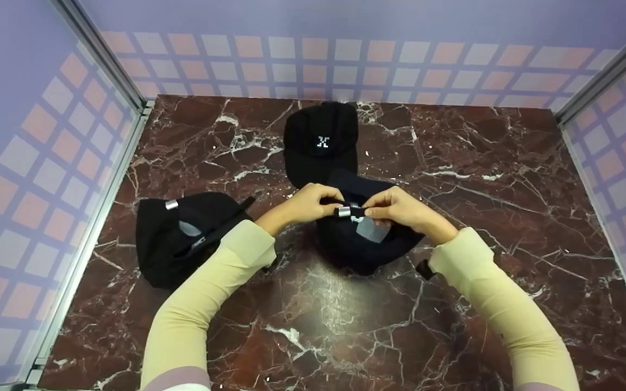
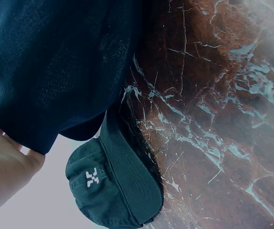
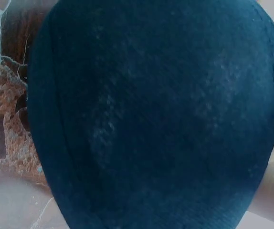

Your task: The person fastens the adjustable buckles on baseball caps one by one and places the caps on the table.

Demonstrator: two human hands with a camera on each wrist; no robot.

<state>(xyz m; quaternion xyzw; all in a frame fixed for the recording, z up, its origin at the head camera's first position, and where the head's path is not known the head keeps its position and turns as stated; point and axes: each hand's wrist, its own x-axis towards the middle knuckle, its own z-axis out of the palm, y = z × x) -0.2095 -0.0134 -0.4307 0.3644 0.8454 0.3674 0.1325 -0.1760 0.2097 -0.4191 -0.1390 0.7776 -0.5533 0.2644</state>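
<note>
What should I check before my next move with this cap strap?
1. Left hand pinches the strap beside the silver clasp: ok.
2. Right hand pinches the strap on the clasp's other side: ok.
3. Strap fully threaded through the clasp: cannot tell, too small.
4. Held cap apart from the white-logo cap behind it: cannot tell, they overlap in view.
5. Left hand away from the left-side cap: ok.

We see a glossy red-brown table with pale veins; on its left lies a black cap, and near the back a white-marked cap.
</note>
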